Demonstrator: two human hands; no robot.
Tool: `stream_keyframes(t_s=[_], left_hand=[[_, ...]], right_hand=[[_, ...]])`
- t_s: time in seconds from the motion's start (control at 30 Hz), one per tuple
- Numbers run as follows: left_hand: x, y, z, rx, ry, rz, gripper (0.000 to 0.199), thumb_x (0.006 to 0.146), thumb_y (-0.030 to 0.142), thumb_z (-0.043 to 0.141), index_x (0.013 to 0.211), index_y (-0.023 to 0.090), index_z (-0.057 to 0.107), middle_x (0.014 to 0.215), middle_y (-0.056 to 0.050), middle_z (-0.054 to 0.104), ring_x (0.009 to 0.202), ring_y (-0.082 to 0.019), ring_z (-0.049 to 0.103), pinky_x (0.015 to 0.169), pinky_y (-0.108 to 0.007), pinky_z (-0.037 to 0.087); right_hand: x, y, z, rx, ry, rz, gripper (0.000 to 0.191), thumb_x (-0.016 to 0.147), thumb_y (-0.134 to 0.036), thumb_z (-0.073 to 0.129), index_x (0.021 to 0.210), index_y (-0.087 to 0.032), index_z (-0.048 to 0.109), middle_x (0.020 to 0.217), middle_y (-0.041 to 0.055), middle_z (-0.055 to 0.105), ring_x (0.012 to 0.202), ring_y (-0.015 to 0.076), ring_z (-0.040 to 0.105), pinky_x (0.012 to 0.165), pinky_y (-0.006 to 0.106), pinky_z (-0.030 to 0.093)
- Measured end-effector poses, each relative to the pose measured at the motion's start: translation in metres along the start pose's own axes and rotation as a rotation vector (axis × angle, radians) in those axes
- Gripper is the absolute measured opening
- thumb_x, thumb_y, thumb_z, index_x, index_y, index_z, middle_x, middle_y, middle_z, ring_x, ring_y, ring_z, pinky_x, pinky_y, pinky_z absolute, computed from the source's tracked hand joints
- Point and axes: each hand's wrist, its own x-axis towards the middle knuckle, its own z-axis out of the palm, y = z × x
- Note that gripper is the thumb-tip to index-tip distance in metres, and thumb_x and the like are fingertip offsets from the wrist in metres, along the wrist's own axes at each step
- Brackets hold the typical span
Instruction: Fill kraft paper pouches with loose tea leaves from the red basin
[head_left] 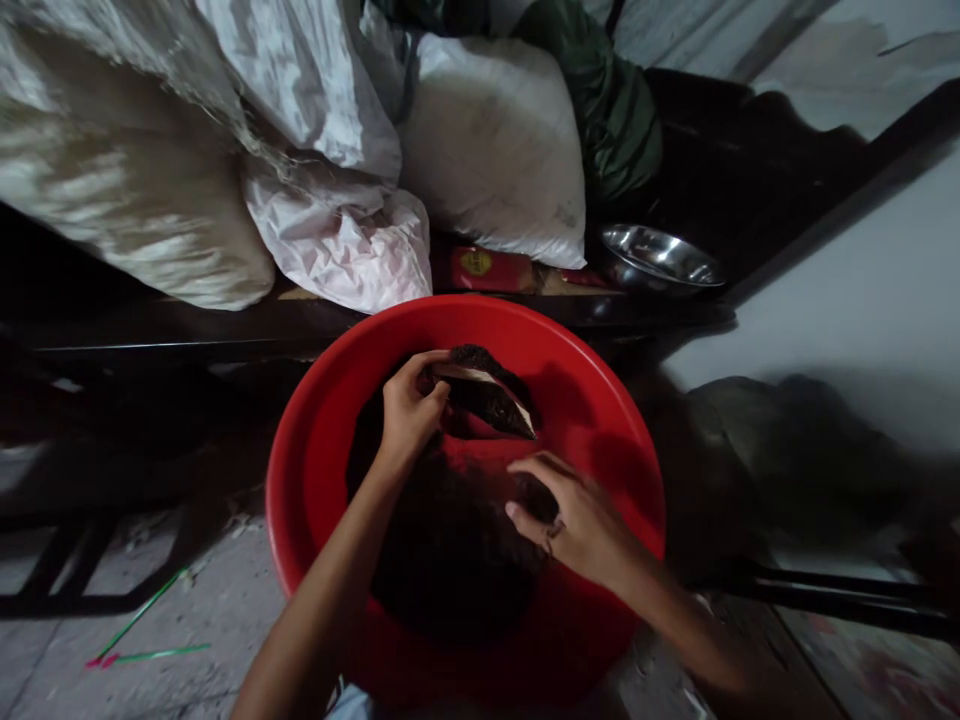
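Observation:
A large red plastic tub (pixel 315 360) stands below me with a dark mass (pixel 457 560) in it, too dim to name. My left hand (pixel 412 405) is closed on the left end of a dark pouch-like piece (pixel 480 395). That piece gapes open, with a pale cream edge and a rough dark upper side. My right hand (pixel 566 515), with a ring on one finger, hovers inside the tub, below and to the right of the piece. Its thumb and forefinger are curved and apart, and I see nothing held between them. Its other fingers are partly hidden.
Behind the tub, a dark wooden bench (pixel 180 335) carries a tan sack (pixel 135 190), white sacks (pixel 495 150), a red packet (pixel 491 268) and a shiny metal bowl (pixel 660 255). Thin green sticks (pixel 150 615) with pink ends lie on the floor. A pale wall rises at right.

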Motion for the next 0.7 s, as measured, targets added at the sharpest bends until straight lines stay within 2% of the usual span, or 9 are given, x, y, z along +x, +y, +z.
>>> stream_keyframes(t_s=[0.07,0.17,0.23,0.3,0.4,0.5,0.53,0.63,0.7], left_hand=[[0.004,0.004,0.002,0.032,0.017,-0.074,0.04,0.075,0.012,0.055,0.109,0.018,0.076,0.097,-0.003,0.08,0.055,-0.013,0.066,0.052,-0.022,0.051],[0.014,0.009,-0.001,0.302,-0.02,-0.02,0.023,0.086,0.021,0.059,0.099,0.018,0.078,0.088,-0.005,0.079,0.059,-0.016,0.068,0.057,-0.024,0.051],[0.022,0.016,-0.004,0.49,-0.073,0.041,0.019,0.086,0.023,0.061,0.089,0.019,0.08,0.081,-0.006,0.078,0.067,-0.021,0.071,0.063,-0.027,0.051],[0.028,0.03,-0.008,0.572,-0.075,0.094,0.017,0.083,0.021,0.063,0.082,0.019,0.08,0.075,-0.007,0.077,0.068,-0.022,0.07,0.065,-0.03,0.048],[0.027,0.06,-0.014,0.581,0.015,0.213,0.017,0.081,0.022,0.064,0.083,0.019,0.08,0.071,-0.003,0.075,0.063,-0.02,0.065,0.063,-0.03,0.044],[0.019,0.076,-0.017,0.503,0.112,0.266,0.018,0.083,0.027,0.063,0.084,0.019,0.079,0.073,-0.001,0.074,0.065,-0.018,0.065,0.065,-0.029,0.045],[0.016,0.074,-0.018,0.487,0.123,0.232,0.018,0.083,0.028,0.062,0.084,0.019,0.079,0.075,-0.001,0.075,0.068,-0.018,0.066,0.067,-0.029,0.046],[0.011,0.048,-0.017,0.487,0.081,0.026,0.018,0.079,0.028,0.061,0.082,0.019,0.077,0.078,-0.003,0.076,0.072,-0.021,0.068,0.068,-0.031,0.046],[0.01,0.026,-0.015,0.483,0.08,-0.05,0.019,0.078,0.027,0.058,0.079,0.017,0.074,0.078,-0.006,0.075,0.075,-0.024,0.069,0.069,-0.032,0.047]], right_hand=[[-0.007,0.011,0.01,-0.141,0.073,0.112,0.044,0.095,-0.043,0.069,0.135,-0.025,0.065,0.13,0.0095,0.074,0.118,0.031,0.072,0.097,0.043,0.058],[0.016,0.03,0.029,-0.209,0.194,0.176,0.063,0.095,-0.049,0.07,0.15,-0.022,0.056,0.14,0.0148,0.07,0.124,0.0334,0.069,0.098,0.044,0.058],[0.04,0.044,0.035,-0.211,0.16,0.156,0.042,0.098,-0.043,0.07,0.134,-0.022,0.068,0.122,0.0119,0.078,0.106,0.0284,0.075,0.086,0.037,0.058],[0.062,0.052,0.029,-0.225,0.167,0.085,0.02,0.104,-0.033,0.061,0.103,-0.021,0.077,0.097,0.0081,0.081,0.084,0.0223,0.075,0.076,0.031,0.054],[0.082,0.051,0.003,-0.251,0.344,-0.083,0.038,0.108,-0.028,0.05,0.08,-0.021,0.074,0.078,0.0064,0.076,0.07,0.0174,0.068,0.069,0.028,0.047],[0.095,0.042,-0.026,-0.258,0.447,-0.149,0.035,0.108,-0.031,0.052,0.082,-0.022,0.075,0.08,0.0059,0.077,0.072,0.0174,0.066,0.069,0.029,0.045],[0.099,0.039,-0.033,-0.269,0.412,-0.13,0.033,0.106,-0.031,0.055,0.082,-0.022,0.075,0.081,0.0057,0.077,0.073,0.0179,0.067,0.07,0.029,0.044],[0.107,0.035,-0.046,-0.264,0.151,-0.042,0.03,0.105,-0.031,0.059,0.083,-0.022,0.076,0.084,0.0051,0.078,0.079,0.0199,0.07,0.071,0.03,0.046],[0.105,0.035,-0.047,-0.163,0.034,-0.036,0.024,0.106,-0.038,0.058,0.105,-0.024,0.078,0.101,0.0054,0.08,0.092,0.0215,0.073,0.079,0.031,0.051]])
